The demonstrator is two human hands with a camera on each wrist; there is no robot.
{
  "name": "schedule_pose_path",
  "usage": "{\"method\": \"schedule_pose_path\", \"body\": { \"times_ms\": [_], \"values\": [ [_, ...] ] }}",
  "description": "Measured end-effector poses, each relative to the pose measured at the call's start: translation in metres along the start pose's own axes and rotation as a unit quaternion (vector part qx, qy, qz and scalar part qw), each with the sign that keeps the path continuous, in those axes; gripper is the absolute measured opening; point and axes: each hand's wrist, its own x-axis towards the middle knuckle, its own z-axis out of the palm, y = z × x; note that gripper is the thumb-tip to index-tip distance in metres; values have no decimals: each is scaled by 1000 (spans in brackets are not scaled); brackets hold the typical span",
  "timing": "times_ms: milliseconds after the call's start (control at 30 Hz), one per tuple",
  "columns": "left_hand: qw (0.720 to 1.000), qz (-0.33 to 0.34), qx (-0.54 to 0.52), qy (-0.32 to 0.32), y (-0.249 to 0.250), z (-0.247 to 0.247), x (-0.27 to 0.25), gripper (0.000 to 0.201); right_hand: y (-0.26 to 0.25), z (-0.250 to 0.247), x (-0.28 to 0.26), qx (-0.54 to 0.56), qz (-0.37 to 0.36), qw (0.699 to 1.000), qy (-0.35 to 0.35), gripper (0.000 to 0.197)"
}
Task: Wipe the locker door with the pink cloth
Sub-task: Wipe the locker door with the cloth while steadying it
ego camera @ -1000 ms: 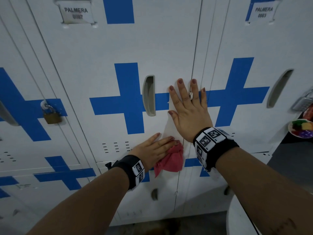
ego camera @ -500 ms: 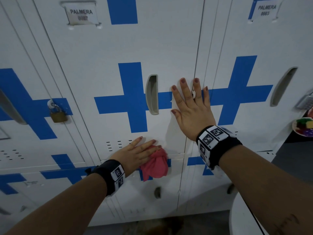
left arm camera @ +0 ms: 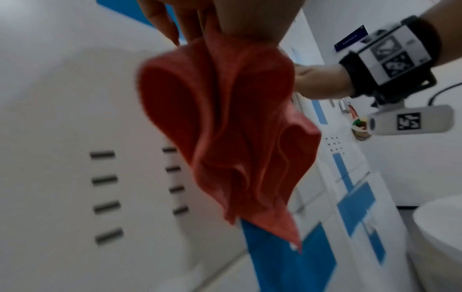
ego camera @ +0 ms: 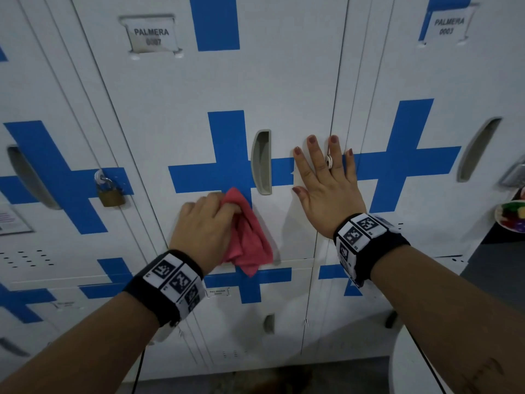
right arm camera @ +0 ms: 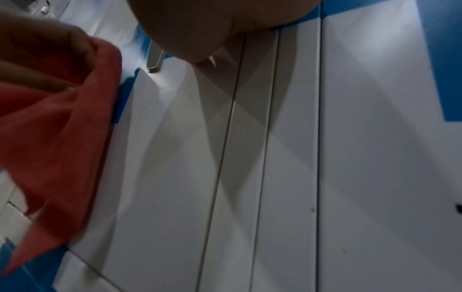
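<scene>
Pink cloth (ego camera: 245, 237) bunched in the left hand (ego camera: 203, 223) against the locker door (ego camera: 284, 81); right hand (ego camera: 326, 191) pressed flat, fingers (ego camera: 314, 157) spread wide.

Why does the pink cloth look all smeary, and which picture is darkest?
Left wrist view: the pink cloth is motion-blurred in the left hand. Right wrist view: darkest, with crossing shadows on the locker door. Head view: sharpest.

Dim light — blurred wrist views
</scene>
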Motion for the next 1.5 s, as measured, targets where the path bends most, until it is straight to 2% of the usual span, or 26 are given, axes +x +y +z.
{"method": "schedule_pose_path", "body": {
  "times_ms": [67, 133, 200, 267, 333, 400, 433, 533, 567, 633, 767, 867, 967, 1067, 1300, 1500],
  "values": [
    [997, -9, 57, 52, -5, -10, 7, 22, 0, 0, 0, 1, 1, 1000, 0, 65],
    [991, -11, 109, 72, -6, -19, 9, 22, 0, 1, 0, 3, 1, 1000, 2, 65],
    [988, -27, 138, 65, 1, -26, 8, 20, 0, 1, 0, 5, 1, 1000, 5, 65],
    [988, -57, 143, 30, 11, -30, 7, 18, 0, 1, -1, 5, 0, 1000, 8, 65],
    [990, -99, 91, -51, 23, -34, 7, 25, 0, 1, -1, 4, 0, 1000, 9, 65],
    [978, -160, 10, -133, 33, -34, 5, 45, 0, 1, 0, 4, 0, 1000, 8, 65],
    [969, -192, -36, -148, 38, -30, 3, 54, 0, 1, 0, 3, 0, 1000, 7, 65],
    [936, -278, -192, -99, 52, -17, -2, 72, 0, 2, 0, 0, 0, 1000, 2, 65],
    [928, -291, -221, -69, 56, -12, -3, 75, 0, 2, 0, 0, 0, 1000, 1, 65],
    [930, -297, -218, -13, 60, -1, -5, 78, 0, 1, 0, 2, 0, 1000, 2, 65],
    [962, -240, -118, 50, 47, 17, -11, 77, 0, 1, 0, 2, -1, 1000, 6, 65],
    [979, -183, -83, 14, 29, 32, -15, 86, 0, 1, -1, 4, -1, 1000, 7, 65],
    [991, -123, -40, -18, 17, 49, -17, 83, 0, 1, -1, 3, 1, 1000, 5, 64],
    [997, -61, 16, -41, 10, 60, -20, 96, 0, 1, 0, 2, 2, 1000, 3, 64],
    [987, 86, 82, -105, -4, 68, -33, 111, 0, 2, 0, 3, 4, 1000, -1, 65],
    [948, 212, 160, -174, -7, 75, -38, 133, 0, 3, 0, 3, 2, 1000, 2, 65]
  ]
}}
